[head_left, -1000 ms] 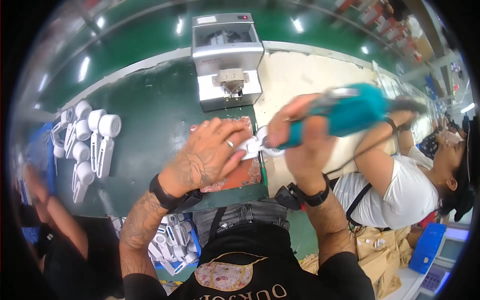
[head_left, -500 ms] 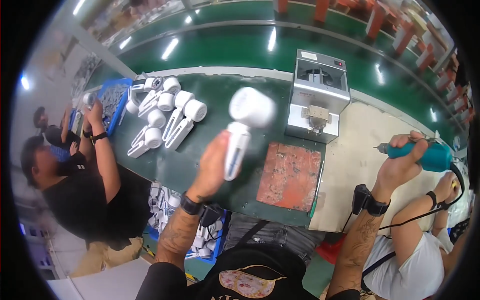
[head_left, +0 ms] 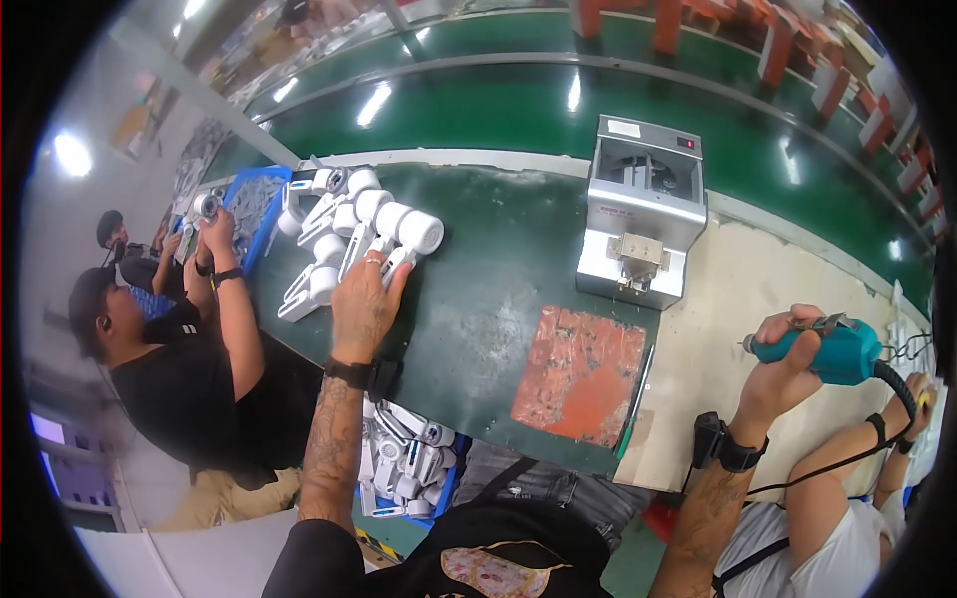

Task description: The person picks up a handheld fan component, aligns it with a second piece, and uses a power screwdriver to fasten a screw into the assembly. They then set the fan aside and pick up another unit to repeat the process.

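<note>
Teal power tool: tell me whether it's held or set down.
Held: the right hand is wrapped around the teal power tool. Whether it is switched on, I cannot tell.

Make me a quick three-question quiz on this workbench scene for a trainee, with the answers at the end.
1. Which hand holds the teal electric screwdriver?
2. True or false: the silver screw feeder stands beyond the red work mat.
3. The left hand is nearest to: a) the screw feeder; b) a white round-headed device; c) the work mat.

Key: 1. The right hand. 2. True. 3. b.
</note>
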